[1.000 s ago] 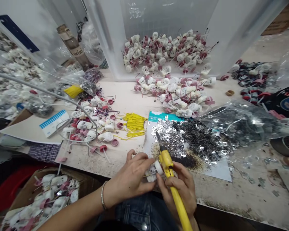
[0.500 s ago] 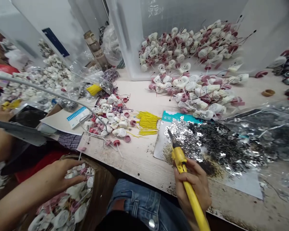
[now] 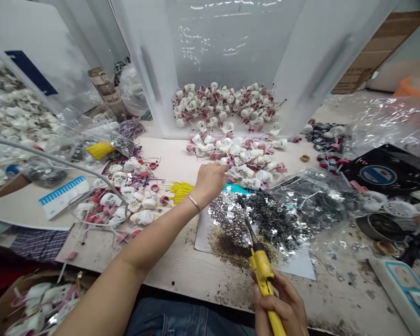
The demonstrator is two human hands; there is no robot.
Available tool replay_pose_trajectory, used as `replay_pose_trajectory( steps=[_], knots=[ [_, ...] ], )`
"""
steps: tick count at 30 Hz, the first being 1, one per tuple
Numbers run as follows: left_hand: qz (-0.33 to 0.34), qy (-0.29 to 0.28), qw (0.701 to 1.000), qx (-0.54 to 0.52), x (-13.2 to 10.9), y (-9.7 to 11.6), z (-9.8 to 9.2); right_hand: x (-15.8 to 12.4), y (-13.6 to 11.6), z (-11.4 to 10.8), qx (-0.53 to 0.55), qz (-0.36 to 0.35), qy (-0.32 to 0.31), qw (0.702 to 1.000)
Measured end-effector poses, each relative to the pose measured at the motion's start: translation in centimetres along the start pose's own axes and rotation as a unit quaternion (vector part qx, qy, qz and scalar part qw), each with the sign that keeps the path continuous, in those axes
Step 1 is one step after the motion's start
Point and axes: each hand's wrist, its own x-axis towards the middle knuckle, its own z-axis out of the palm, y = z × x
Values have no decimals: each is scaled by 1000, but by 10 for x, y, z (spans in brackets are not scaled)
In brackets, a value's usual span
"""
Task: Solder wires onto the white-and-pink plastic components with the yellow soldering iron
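My right hand (image 3: 283,303) is wrapped round the yellow handle of a soldering iron (image 3: 262,268). The iron's dark metal tip points up and away, over a heap of small shiny metal pieces (image 3: 231,217). My left arm stretches across the bench, with my left hand (image 3: 210,182) at the near left edge of a pile of small white and pink plastic parts with thin wires (image 3: 243,151). Its fingers look curled and closed; their tips, and anything in them, are hidden. Beside its wrist lies a bundle of yellow wires (image 3: 180,191), partly covered by the arm.
Behind the pile stands a translucent bin (image 3: 227,51) holding more such parts. Another cluster (image 3: 126,191) lies at left, crossed by a grey cable (image 3: 66,161). A box of parts (image 3: 38,303) is low at left. A clear plastic bag (image 3: 311,191) and black speaker (image 3: 381,172) lie at right.
My left hand has moved from the box of parts at lower left up to the pile on the bench. The view has swung right. My right hand still holds the soldering iron.
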Motion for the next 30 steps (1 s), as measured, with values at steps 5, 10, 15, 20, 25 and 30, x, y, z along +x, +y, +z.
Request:
replay_pose_trajectory(
  steps=[5, 10, 15, 20, 25, 30],
  knots=[
    [147, -20, 989, 9, 37, 24, 27, 3, 3, 0, -3, 0, -6, 1000],
    [183, -10, 981, 59, 50, 40, 44, 8, 6, -2, -4, -6, 5, 1000],
    [180, -11, 982, 60, 52, 36, 46, 10, 4, -4, -1, 4, 56, 998],
    [191, -18, 979, 70, 56, 40, 46, 7, -2, -3, 25, 10, 52, 998],
    [135, -24, 991, 7, 61, 33, 40, 5, -5, -10, 11, 3, 68, 998],
    [160, -35, 986, 10, 57, 27, 38, 6, -5, -7, 27, 27, 60, 997]
  ],
)
